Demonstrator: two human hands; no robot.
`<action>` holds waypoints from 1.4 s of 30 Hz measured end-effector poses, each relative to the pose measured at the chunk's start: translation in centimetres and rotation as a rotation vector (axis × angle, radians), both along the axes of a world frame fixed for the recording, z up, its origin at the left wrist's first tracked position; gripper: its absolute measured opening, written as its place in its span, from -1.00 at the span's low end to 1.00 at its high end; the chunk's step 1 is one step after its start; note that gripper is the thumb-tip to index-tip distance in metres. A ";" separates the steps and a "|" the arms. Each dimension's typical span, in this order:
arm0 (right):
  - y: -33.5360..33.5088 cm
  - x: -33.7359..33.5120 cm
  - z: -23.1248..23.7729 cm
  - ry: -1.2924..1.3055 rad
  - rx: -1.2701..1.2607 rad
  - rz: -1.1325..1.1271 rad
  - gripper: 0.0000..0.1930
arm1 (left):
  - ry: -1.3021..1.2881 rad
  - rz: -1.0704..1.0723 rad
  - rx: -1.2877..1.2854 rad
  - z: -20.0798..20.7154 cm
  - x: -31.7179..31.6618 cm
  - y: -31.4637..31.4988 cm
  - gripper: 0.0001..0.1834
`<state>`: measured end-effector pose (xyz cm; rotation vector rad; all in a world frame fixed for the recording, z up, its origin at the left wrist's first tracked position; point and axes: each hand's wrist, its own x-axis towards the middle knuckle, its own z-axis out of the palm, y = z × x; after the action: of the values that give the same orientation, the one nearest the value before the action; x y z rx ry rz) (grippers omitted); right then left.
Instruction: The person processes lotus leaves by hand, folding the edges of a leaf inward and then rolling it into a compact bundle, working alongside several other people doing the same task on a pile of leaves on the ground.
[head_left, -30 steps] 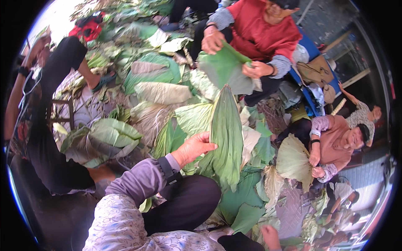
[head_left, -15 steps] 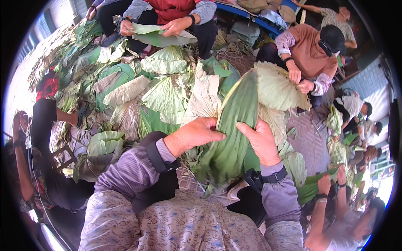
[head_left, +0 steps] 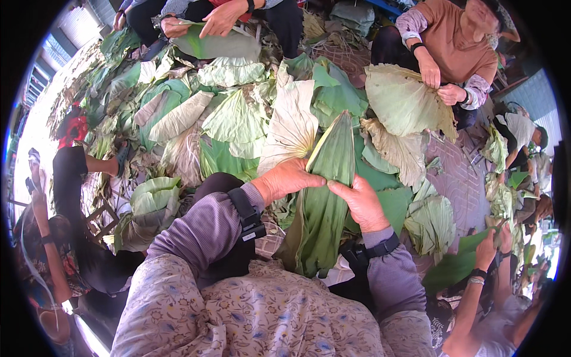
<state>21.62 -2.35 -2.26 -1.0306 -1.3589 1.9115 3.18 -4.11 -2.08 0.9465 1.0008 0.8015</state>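
Between my two hands is a large green lotus leaf [head_left: 324,229], folded lengthwise into a narrow shape with its pointed end up and its wide end hanging toward my lap. My left hand [head_left: 289,180] grips its left edge, thumb lying across the front. From the right, my right hand [head_left: 360,201] pinches it, and the two thumb tips nearly meet at the leaf's middle. The fingers behind the leaf are hidden. Just beyond it lies a pale dried leaf [head_left: 290,122], with green leaves [head_left: 380,202] close to my right hand.
A broad heap of green and withered leaves [head_left: 235,119] covers the ground ahead. Across it one person holds a folded leaf [head_left: 217,44]; at the right another holds a pale leaf [head_left: 404,98]. More people sit along the right side, one with a green leaf [head_left: 458,262].
The leaf in my hands is now narrower and more upright, its tip lower in view. My hands have come closer together, thumbs nearly touching. My view has shifted slightly.
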 end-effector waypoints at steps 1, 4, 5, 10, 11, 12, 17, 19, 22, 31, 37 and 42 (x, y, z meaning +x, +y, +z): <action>0.2 -0.2 -0.1 -0.005 0.006 -0.011 -0.69 | 0.014 -0.035 -0.016 0.2 -0.1 0.2 -0.62; 0.8 -0.3 -0.4 0.018 0.002 -0.046 -0.69 | 0.152 -0.053 -0.012 -0.5 0.1 1.2 -0.61; 1.0 -0.6 -0.6 0.021 0.000 -0.040 -0.69 | 0.174 -0.048 0.015 -0.9 -0.1 1.5 -0.61; 2.0 -0.1 0.1 -0.043 0.044 -0.090 -0.70 | 0.131 -0.039 0.152 -1.7 0.3 2.8 -0.60; 3.6 0.4 1.6 -0.125 0.053 -0.036 -0.75 | 0.401 -0.166 0.301 -1.0 0.3 4.7 -0.58; 4.4 0.5 3.0 -0.232 0.172 0.020 -0.78 | 0.678 -0.282 0.456 0.3 0.4 6.3 -0.55; 4.5 1.7 6.4 -0.226 0.123 0.045 -0.66 | 0.090 -0.002 0.037 4.7 2.1 4.1 -0.58; 3.9 2.9 3.6 -0.050 0.017 0.031 -0.68 | -0.288 0.121 -0.107 3.4 3.6 2.7 -0.69; 3.4 3.3 5.5 0.077 -0.115 -0.029 -0.70 | -0.361 0.169 -0.167 3.7 4.2 2.9 -0.73; 4.5 3.9 6.9 0.214 -0.156 0.098 -0.76 | -0.456 0.047 -0.169 4.9 4.0 4.3 -0.81; 4.7 4.6 8.3 0.343 -0.302 0.182 -0.69 | -0.592 -0.137 -0.135 5.4 3.7 4.3 -0.71; 5.1 9.3 9.0 0.163 -0.241 0.083 -0.64 | -0.515 -0.125 -0.099 7.1 7.4 4.6 -0.56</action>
<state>30.88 2.79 6.78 -0.9164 -1.1160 2.2101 10.62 0.51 4.97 0.6609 0.5223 0.8262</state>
